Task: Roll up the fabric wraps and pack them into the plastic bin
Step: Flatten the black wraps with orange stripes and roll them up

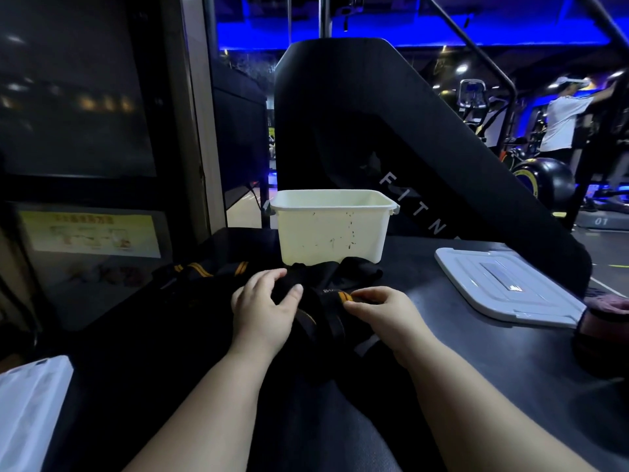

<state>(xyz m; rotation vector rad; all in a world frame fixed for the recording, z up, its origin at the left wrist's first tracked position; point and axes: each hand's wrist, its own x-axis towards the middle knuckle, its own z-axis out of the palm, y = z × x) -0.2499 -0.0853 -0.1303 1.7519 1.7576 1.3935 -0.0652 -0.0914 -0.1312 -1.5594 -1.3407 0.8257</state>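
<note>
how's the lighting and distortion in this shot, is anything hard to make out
head view: dim, blue light behind; black wraps nearly merge with the dark table; white bin and lid read clearly; wide-angle bends the edges

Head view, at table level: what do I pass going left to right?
Plastic piece → left hand → right hand, both gripping the wrap → lid → reddish item.

Blue light glows overhead; dark window (perhaps a door) stands left.
</note>
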